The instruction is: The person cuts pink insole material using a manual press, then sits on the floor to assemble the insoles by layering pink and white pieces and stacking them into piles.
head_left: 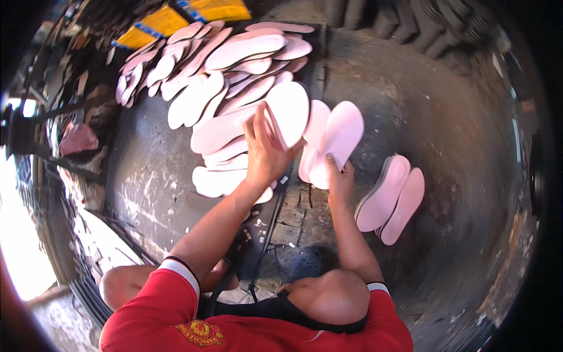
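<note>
My left hand [265, 154] is wrapped round the lower part of a pale pink shoe insole [291, 111], fingers on its left side and thumb toward the right. The insole is tilted up above the pile, and its thin dark edge shows. My right hand [340, 179] pinches another pink insole [345, 126], thumb on top. A second insole [317, 120] lies partly behind that one; whether my right hand grips both, I cannot tell. Just left of my left hand, more insoles [223, 132] lie overlapping on a dark surface.
A large heap of pink insoles [243, 50] spreads across the dark board [146, 152]. Two small stacks of insoles [384, 193] lie to the right on the floor. Dark soles [404, 26] are piled at the far right. A yellow object with blue bands [220, 10] sits at the back.
</note>
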Available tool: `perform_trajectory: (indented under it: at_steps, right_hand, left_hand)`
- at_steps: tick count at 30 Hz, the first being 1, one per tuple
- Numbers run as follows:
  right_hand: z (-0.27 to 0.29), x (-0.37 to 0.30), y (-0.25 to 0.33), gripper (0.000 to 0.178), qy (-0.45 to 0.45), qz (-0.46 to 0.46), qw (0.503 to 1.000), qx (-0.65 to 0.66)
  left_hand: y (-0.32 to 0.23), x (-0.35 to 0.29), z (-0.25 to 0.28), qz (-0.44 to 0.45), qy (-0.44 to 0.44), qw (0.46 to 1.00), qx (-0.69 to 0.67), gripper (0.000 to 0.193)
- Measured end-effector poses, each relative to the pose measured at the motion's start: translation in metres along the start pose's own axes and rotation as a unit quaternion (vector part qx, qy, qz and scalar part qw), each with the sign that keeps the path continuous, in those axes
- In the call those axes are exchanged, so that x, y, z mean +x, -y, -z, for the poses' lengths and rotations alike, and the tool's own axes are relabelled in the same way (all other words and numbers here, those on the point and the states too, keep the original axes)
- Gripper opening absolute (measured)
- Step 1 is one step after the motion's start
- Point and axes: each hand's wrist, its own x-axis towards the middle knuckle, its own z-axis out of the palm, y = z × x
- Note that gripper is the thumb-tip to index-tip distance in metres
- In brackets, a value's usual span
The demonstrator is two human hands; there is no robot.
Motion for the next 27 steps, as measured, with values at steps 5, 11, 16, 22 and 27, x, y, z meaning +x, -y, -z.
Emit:
perform_trajectory:
  at_steps: [5,11,16,22,27]
  right_hand:
    - [-0.044,-0.005,-0.005,0.059,0.045,-0.019,0.980,-0.192]
    - [0.004,-0.009,0.031,0.054,-0.058,0.199,0.888,-0.409]
    - [0.029,0.014,0.022,0.052,-0.002,0.162,0.901,-0.401]
    - [0.037,-0.014,0.106,0.052,0.302,0.047,0.949,0.079]
    - [0.019,-0.033,0.103,0.064,0.184,0.225,0.945,-0.151]
  left_hand:
    - [0.027,-0.132,0.041,0.003,0.155,0.984,0.087,0.111]
    - [0.109,-0.099,0.072,0.156,0.161,0.953,0.202,0.124]
    - [0.162,0.028,0.096,0.037,0.259,0.887,0.381,0.115]
    - [0.081,0.042,0.084,-0.264,0.298,0.872,0.284,0.070]
    - [0.082,0.053,0.078,-0.135,0.005,0.985,0.107,0.062]
